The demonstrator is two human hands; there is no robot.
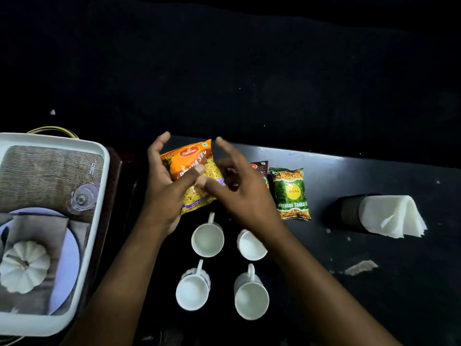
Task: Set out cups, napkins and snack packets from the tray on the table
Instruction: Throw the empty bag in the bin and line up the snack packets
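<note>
My left hand (162,193) holds an orange snack packet (192,158) over the far side of the black table (389,295), with its thumb across the packet's front. Beside it, my right hand (239,193) hovers with fingers spread, its thumb touching the packet. Partly hidden under the right hand lies a dark brown packet (260,168). To its right lies a green packet (291,193). Several white cups (207,239) stand in two rows below my hands. White napkins (394,216) stick out of a dark holder (349,213) lying at the right.
A white tray (104,176) sits at the left on a brown stand. It holds a woven mat, an overturned glass (82,198), a plate, a grey cloth and a white pumpkin ornament (23,267). Small white scraps (361,267) dot the table at the right.
</note>
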